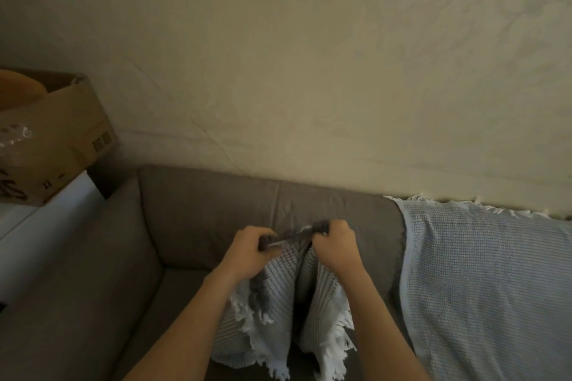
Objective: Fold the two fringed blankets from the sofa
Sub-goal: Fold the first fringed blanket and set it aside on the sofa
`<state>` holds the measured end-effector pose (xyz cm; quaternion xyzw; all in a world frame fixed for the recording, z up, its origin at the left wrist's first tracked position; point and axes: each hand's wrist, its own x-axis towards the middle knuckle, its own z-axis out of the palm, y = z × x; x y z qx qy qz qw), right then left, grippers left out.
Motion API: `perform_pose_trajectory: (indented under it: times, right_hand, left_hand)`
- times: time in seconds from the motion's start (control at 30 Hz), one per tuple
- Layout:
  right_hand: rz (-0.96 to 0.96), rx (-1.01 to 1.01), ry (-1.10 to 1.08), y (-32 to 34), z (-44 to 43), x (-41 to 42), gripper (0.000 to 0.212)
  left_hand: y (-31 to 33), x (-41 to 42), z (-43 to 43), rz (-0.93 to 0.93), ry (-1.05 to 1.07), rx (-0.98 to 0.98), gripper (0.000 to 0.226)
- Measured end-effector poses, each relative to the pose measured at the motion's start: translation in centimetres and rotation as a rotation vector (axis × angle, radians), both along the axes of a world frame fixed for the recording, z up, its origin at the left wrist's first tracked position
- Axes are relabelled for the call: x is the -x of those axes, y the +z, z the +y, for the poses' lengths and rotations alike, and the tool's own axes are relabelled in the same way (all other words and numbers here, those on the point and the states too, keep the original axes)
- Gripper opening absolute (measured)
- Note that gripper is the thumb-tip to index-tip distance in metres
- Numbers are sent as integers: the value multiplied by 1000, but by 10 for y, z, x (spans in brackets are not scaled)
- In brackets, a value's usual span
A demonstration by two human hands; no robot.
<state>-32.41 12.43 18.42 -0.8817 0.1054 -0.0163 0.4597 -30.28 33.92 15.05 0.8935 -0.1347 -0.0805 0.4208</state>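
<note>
Where it hangs nearest the camera, the held blanket (280, 284) shows a pale waffle weave, a darker border and white fringe, probably grey-blue in this dim light. Its length runs downward, fringe lowest, over the sofa (198, 219) seat. The left hand (247, 252) and right hand (335, 246) each clench its top edge, drawn sideways between them. Beyond, a second blanket (483, 281) drapes the sofa back at right; a cardboard box (58, 133) stands far left.
</note>
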Motion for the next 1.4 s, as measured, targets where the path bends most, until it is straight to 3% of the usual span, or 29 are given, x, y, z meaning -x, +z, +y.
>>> perform_pose_trajectory:
  times: [0.27, 0.57, 0.7, 0.8, 0.9, 0.97, 1.07, 1.2, 1.23, 1.3, 1.4]
  right_hand:
    - [-25, -64, -64, 12, -6, 16, 43]
    - [-161, -232, -110, 33, -6, 30, 57]
    - [-246, -299, -175, 44, -9, 31, 53]
    - [-292, -358, -317, 46, -10, 28, 51]
    - [-286, -400, -465, 40, -12, 23, 53]
    - [-260, -409, -556, 34, -15, 17, 52]
    - [-156, -340, -578, 23, -25, 8, 48]
    - [133, -108, -293, 11, -37, -1, 33]
    - [190, -78, -222, 9, -39, -1, 32]
    - [248, -55, -151, 4, -41, 0, 29]
    - [333, 82, -82, 2, -46, 5, 21]
  left_hand:
    - [-18, 11, 6, 63, 33, -174, 15]
    - [-18, 15, 0, 2, 171, -184, 31]
    - [-14, 18, 0, 87, 243, -128, 37]
    - [0, 24, -1, 163, 145, -87, 30]
    - [20, 30, -6, 376, 64, 47, 17]
    - [32, 29, -10, 514, 52, 110, 7]
    - [38, 27, -13, 688, 73, 207, 31]
    - [37, 26, -11, 792, 186, 452, 59]
    - [36, 25, -9, 793, 213, 516, 56]
    - [37, 24, -7, 745, 260, 594, 21]
    - [33, 17, -6, 679, 306, 624, 18]
